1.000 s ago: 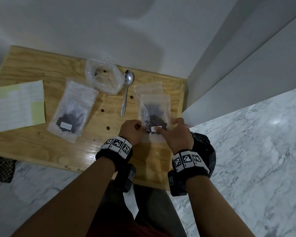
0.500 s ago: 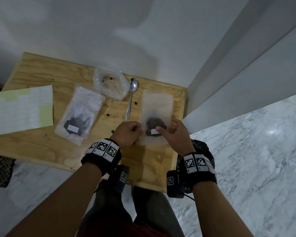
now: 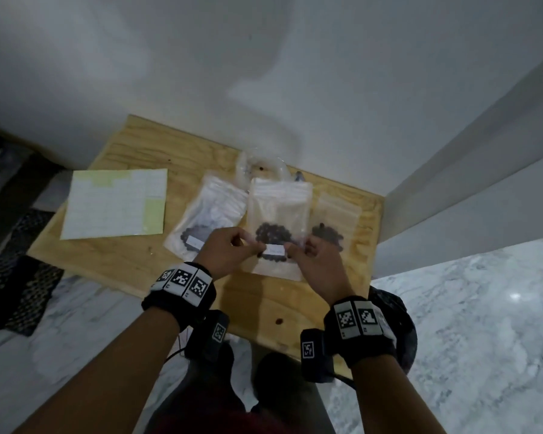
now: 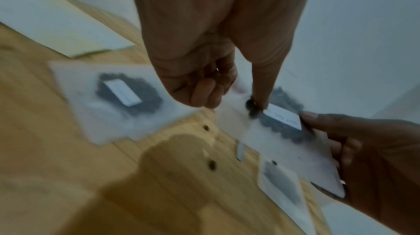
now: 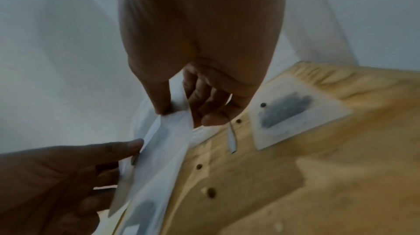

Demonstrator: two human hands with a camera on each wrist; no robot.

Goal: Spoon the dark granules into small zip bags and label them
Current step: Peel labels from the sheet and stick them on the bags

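Both hands (image 3: 226, 250) (image 3: 318, 261) pinching labelled zip bag (image 3: 278, 214), held above table (image 3: 132, 252)

A small clear plastic zip bag (image 3: 278, 220) with a clump of dark granules (image 3: 271, 234) near its bottom and a small white paper label (image 3: 275, 250) across its front is held upright above the light wooden board (image 3: 132, 245), pinched at either end of the label. A second clear zip bag of granules with its own white label (image 3: 201, 228) lies flat on the board to the left. A third, showing no label (image 3: 331, 223), lies flat to the right.
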